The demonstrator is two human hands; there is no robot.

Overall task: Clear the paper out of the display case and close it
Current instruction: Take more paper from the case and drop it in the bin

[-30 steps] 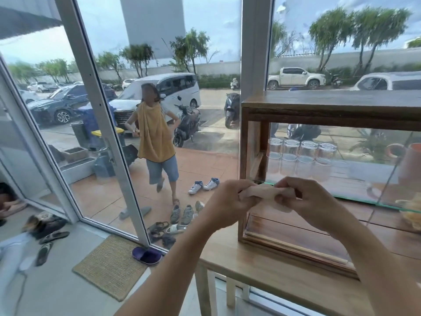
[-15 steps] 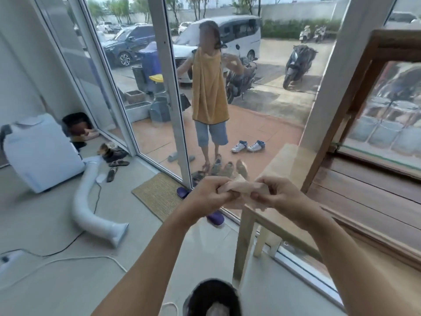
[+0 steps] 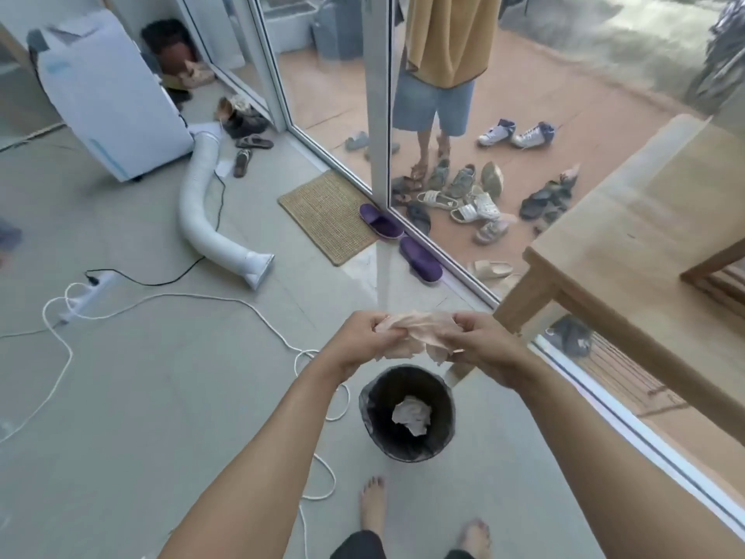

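Both hands pinch one crumpled wad of thin, pale, wrinkled paper (image 3: 415, 334): the left hand (image 3: 358, 342) grips its left end and the right hand (image 3: 481, 344) its right end, fingers curled tight into the folds. The paper hangs in the air just above the far rim of a round black bin (image 3: 407, 419) lined with a dark plastic bag, where a white crumpled ball (image 3: 411, 415) already lies at the bottom. Half a second ago the hands held the paper beside the table corner with the wooden case in sight at the right; now the view looks down at the floor, the case is out of sight and the bin sits fully below the hands. The floor (image 3: 141, 397) is smooth grey, crossed by a white cord (image 3: 193, 298). The light wooden table (image 3: 629, 244) juts in from the right, its near corner close to the right hand. Two bare feet (image 3: 373, 506) stand near the bin.
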